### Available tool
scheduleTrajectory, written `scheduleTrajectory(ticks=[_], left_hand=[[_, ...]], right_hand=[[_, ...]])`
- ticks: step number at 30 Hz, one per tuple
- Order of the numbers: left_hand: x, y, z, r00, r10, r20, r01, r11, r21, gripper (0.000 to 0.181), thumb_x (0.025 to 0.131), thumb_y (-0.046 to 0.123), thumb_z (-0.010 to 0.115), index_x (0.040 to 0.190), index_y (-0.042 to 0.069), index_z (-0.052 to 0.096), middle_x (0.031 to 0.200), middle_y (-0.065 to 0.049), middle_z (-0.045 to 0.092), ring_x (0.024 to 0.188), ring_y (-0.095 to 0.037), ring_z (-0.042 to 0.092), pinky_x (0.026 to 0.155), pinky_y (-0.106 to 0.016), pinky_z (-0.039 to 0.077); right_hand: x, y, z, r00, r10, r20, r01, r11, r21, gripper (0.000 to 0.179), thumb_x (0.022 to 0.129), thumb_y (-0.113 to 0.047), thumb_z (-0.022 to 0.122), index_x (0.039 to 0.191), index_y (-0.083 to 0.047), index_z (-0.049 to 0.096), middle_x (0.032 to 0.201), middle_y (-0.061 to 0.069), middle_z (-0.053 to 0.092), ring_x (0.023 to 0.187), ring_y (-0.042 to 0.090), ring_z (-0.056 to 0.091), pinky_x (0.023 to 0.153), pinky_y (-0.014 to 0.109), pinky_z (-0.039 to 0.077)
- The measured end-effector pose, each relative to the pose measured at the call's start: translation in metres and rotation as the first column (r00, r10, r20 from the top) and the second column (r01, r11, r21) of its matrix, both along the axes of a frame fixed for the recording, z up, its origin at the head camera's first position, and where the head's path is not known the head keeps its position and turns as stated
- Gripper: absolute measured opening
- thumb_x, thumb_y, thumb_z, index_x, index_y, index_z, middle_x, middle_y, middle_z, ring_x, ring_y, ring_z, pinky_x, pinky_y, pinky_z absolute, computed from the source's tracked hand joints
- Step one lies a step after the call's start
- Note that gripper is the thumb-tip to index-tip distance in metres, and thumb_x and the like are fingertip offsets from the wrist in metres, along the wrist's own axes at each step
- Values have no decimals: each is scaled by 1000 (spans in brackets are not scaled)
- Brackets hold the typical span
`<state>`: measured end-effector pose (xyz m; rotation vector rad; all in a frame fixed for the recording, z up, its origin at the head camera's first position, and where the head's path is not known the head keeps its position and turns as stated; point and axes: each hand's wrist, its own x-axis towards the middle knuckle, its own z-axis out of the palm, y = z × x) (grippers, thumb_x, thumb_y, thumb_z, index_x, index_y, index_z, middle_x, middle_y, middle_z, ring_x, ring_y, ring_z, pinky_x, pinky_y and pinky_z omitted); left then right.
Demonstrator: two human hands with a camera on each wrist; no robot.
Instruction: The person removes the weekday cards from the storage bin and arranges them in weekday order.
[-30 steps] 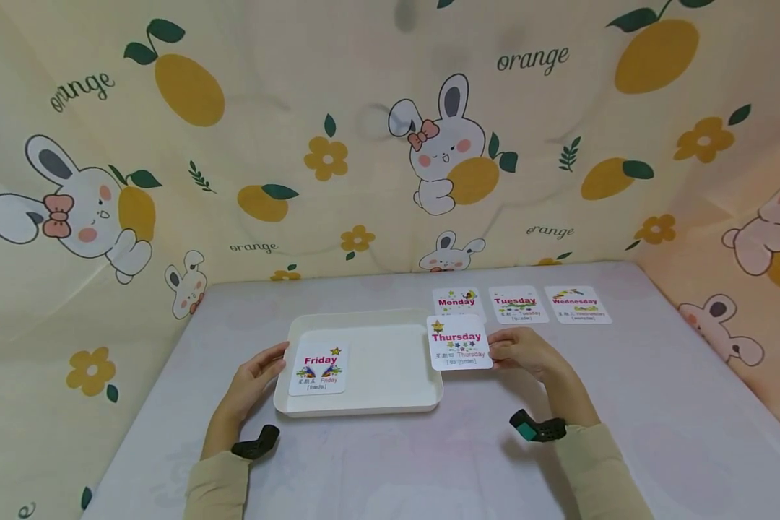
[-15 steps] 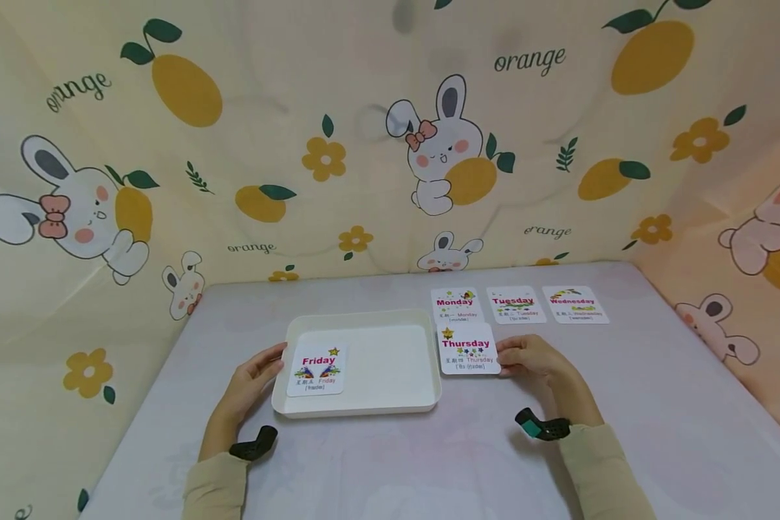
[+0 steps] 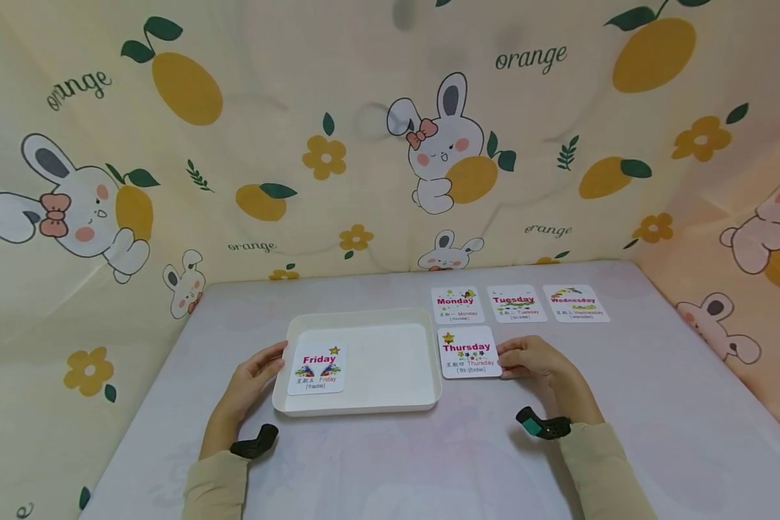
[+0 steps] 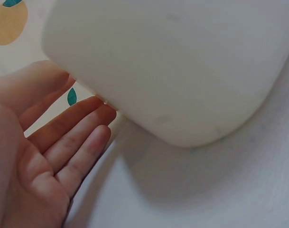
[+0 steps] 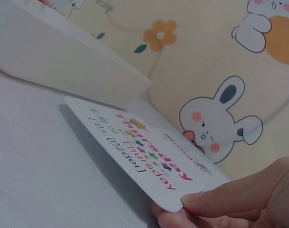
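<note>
Head view: right hand (image 3: 531,357) pinches Thursday card (image 3: 470,352) at its right edge; card is just right of white tray (image 3: 390,368), narrow gap between. Left hand (image 3: 253,379) touches tray's left rim. Friday card (image 3: 316,370) inside tray, left part, tray floor stretching right of it. Far right row: Monday card (image 3: 458,306), Tuesday card (image 3: 517,305), Wednesday card (image 3: 576,305), slim gaps; Monday card just beyond Thursday card's far edge. Tabletop (image 3: 390,469) spreads broadly along near side and right of right hand. Patterned backdrop (image 3: 364,65) bounds far edge.

Left wrist view: grip loose, fingers extended, fingertips at tray's edge. Tray's rounded corner shades tabletop.

Right wrist view: grip closed, thumb over Thursday card's near right corner, fingers below; near edge casts shadow. Tray corner close by, contact unclear.
</note>
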<state>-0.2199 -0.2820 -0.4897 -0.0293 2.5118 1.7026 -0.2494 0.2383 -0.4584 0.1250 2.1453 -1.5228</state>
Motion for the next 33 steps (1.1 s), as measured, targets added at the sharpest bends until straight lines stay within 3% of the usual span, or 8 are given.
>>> scheduleTrajectory(ticks=[17, 33], left_hand=[[-1, 0, 0, 1000, -4, -2, 4, 1000, 2, 54, 97, 34, 57, 144, 11, 44, 153, -10, 42, 103, 23, 47, 90, 2, 37], [0, 1, 1, 1000, 1, -2, -1, 1000, 4, 54, 97, 33, 57, 144, 10, 44, 153, -11, 42, 104, 22, 47, 90, 2, 37]], right_hand=[[1, -4, 5, 1000, -13, 17, 12, 999, 31, 39, 90, -10, 63, 122, 10, 55, 82, 1, 70, 64, 9, 65, 65, 23, 59], [10, -3, 17, 1000, -3, -26, 6, 994, 107, 35, 92, -12, 61, 117, 12, 59, 74, 0, 69, 64, 10, 63, 62, 22, 57]])
